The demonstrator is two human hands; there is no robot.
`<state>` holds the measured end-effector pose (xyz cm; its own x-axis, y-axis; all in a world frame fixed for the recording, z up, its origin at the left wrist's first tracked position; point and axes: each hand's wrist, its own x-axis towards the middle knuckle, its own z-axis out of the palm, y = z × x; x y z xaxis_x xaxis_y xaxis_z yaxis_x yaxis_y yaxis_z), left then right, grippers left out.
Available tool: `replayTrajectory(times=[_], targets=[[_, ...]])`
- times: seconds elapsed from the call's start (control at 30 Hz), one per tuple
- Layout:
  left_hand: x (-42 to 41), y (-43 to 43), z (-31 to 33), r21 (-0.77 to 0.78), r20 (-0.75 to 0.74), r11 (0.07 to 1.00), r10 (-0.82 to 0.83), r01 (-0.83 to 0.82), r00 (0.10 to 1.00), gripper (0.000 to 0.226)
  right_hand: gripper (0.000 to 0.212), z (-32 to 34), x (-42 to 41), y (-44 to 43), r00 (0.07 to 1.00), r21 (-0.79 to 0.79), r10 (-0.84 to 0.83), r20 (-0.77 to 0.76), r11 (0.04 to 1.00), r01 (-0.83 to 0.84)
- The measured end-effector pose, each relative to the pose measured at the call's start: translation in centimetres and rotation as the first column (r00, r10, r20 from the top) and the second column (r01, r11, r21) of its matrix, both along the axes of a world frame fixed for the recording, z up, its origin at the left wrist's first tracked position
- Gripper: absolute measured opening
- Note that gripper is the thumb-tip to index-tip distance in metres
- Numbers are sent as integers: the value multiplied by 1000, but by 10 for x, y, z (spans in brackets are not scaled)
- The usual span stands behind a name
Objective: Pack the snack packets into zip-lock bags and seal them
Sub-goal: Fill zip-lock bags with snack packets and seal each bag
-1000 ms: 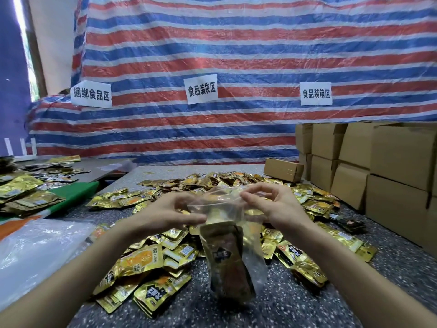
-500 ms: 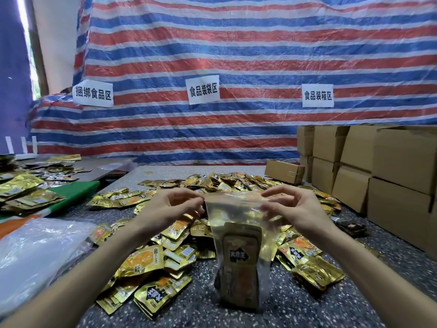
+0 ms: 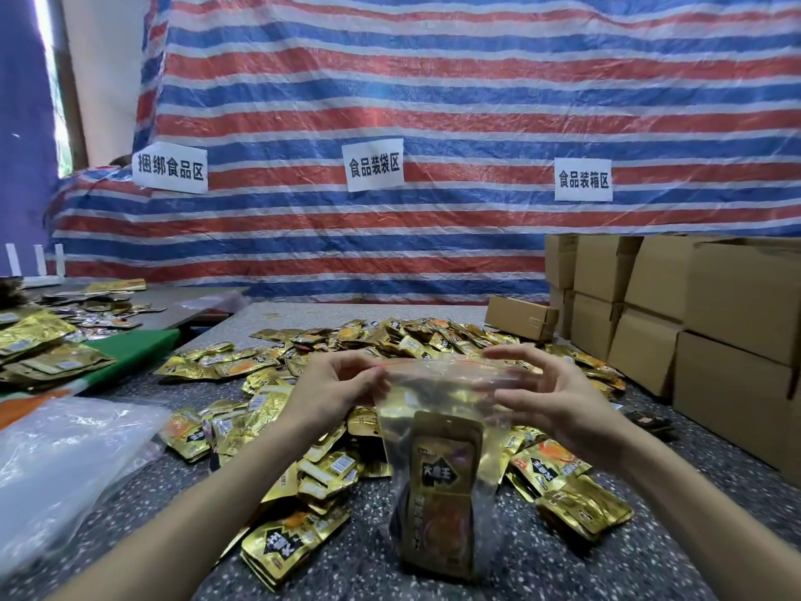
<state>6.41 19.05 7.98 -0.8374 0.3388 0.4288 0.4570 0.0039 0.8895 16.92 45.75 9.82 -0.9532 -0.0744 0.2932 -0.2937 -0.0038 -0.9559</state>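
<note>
Straightened, zip-lock bag (image 3: 438,405) stretches between left hand (image 3: 333,388) and right hand (image 3: 559,401).

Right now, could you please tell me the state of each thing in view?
zip-lock bag: upright, snack packets inside, seal unclear.
left hand: pinches the bag's top edge.
right hand: holds the bag's top edge.
loose packets: heaped on the table.
cardboard boxes: stacked on the right.

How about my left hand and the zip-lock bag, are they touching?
Touching. The head view shows the left hand pinching the zip-lock bag at its top left corner, fingers curled onto the plastic with no gap.
</note>
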Motion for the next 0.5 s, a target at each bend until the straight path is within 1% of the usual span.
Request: replayTrajectory(times=[0.07,0.13,0.2,0.3,0.4,0.5], targets=[[1,-3,2,-20,-47,999,33,-34,998,12,50,1,2,3,996,53,-87,8,995,86],[4,-7,9,-26,-98,999,38,-40,994,9,42,5,4,4,985,102,-171,-13,980,171],[8,-12,17,-9,-158,1000,26,-28,987,9,34,9,6,4,980,124,-194,-49,972,199],[14,-17,24,29,-203,999,23,-17,979,15,26,15,8,7,976,83,-201,-90,975,208],[16,-21,14,35,-131,999,16,-12,991,16,22,10,7,4,980,32,-194,-37,980,195],[15,-25,1,40,-16,999,10,-9,1000,15,25,4,7,0,984,51,-177,-9,983,177]])
